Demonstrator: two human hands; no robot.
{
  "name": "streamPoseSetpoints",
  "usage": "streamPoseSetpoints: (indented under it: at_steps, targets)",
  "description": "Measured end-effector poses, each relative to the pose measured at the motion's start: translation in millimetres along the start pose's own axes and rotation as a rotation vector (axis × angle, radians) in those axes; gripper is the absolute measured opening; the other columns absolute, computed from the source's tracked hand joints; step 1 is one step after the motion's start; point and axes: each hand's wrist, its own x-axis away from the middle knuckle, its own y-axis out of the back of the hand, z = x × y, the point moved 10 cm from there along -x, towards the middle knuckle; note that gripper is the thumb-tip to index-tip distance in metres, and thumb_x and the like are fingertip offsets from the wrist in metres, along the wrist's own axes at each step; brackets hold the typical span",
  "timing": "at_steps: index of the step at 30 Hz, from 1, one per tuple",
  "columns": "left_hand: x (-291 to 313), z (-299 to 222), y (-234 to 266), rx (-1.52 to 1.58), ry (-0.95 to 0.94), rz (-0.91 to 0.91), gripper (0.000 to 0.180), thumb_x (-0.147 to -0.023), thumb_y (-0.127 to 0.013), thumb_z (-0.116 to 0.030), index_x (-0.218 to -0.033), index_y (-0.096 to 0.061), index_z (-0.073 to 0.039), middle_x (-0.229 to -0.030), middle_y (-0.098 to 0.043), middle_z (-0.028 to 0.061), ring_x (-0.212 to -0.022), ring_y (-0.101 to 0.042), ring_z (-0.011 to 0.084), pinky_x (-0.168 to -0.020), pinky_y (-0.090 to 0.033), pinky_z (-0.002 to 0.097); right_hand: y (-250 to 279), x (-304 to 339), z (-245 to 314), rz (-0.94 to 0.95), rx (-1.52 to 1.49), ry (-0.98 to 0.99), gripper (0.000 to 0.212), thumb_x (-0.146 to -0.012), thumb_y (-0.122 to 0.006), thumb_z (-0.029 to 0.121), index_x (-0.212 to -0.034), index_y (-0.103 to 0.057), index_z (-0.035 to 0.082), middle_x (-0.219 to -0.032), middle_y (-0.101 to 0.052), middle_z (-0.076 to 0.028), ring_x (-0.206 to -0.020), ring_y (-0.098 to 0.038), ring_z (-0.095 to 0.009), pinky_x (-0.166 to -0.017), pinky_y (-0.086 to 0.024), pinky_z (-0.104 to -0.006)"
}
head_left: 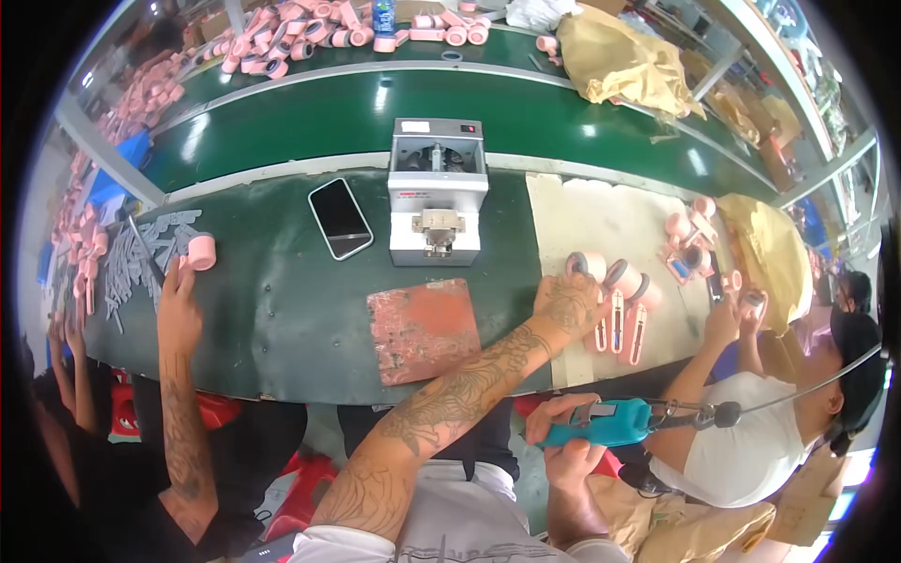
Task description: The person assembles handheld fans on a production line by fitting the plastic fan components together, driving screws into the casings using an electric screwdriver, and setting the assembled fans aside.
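My tattooed left arm reaches across to the right. My left hand [566, 308] is closed at the leftmost of three pink plastic housings [636, 328], each with a round grey-rimmed head and a slim handle with its inside facing up. The hand covers part of that housing. They lie side by side on a cardboard sheet [554, 211]. Nearer my body, at the table's front edge, my right hand [572, 450] grips a teal electric screwdriver [605, 422], held level with its cable end to the right. Beyond my left forearm lies a worn red pad [422, 328].
A grey screw feeder [436, 192] stands mid-table, a phone [340, 218] to its left. A co-worker's hand [178, 300] is by grey strips [141, 258] at left; another's hands [737, 314] hold a part at right. Pink parts [291, 38] are heaped behind the green conveyor [282, 122].
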Motion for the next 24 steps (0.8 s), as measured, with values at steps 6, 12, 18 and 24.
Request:
streamPoseSetpoints:
  at_steps: [6,12,18,24]
  targets:
    - [28.5,32.7,31.9,-0.004,0.047,-0.233,0.034,-0.084,-0.069,-0.037,-0.103,-0.068,-0.009,-0.092,-0.065,0.0089,-0.087,-0.069,0.0309,-0.076,-0.052,0.0466,3.0,-9.4,0.3,-0.011,0.017,-0.005,0.078,-0.084,-0.076,0.064,-0.112,-0.057,-0.006,-0.076,-0.063,-0.011,-0.066,-0.063,-0.019,-0.059,-0.051,-0.0309]
    - [121.3,29.7,126.2,-0.093,-0.251,-0.405,0.02,-0.087,-0.07,-0.019,-0.101,-0.065,-0.006,-0.099,-0.063,0.0111,-0.096,-0.064,0.031,-0.083,-0.051,0.0456,-0.4,-28.2,-3.6,0.051,0.224,-0.004,0.075,-0.092,-0.068,0.065,-0.113,-0.054,-0.005,-0.076,-0.061,-0.01,-0.066,-0.061,-0.02,-0.061,-0.051,-0.0336]
    - [171.5,80.3,140.8,-0.126,-0.166,-0.29,0.019,-0.094,-0.067,-0.021,-0.109,-0.071,-0.01,-0.108,-0.064,0.011,-0.103,-0.064,0.0324,-0.092,-0.05,0.0461,-24.1,-64.9,-9.6,0.029,0.089,-0.056,0.076,-0.094,-0.065,0.064,-0.118,-0.054,-0.007,-0.078,-0.058,-0.009,-0.07,-0.058,-0.02,-0.064,-0.048,-0.0339]
    - [163.2,120.7,122.4,-0.047,-0.116,-0.215,0.035,-0.098,-0.064,-0.039,-0.112,-0.071,-0.009,-0.114,-0.063,0.0116,-0.111,-0.058,0.0321,-0.1,-0.044,0.0476,-98.6,-148.1,-6.7,0.142,-0.108,0.198,0.07,-0.094,-0.07,0.059,-0.118,-0.056,-0.005,-0.074,-0.056,-0.006,-0.064,-0.056,-0.018,-0.058,-0.045,-0.0324]
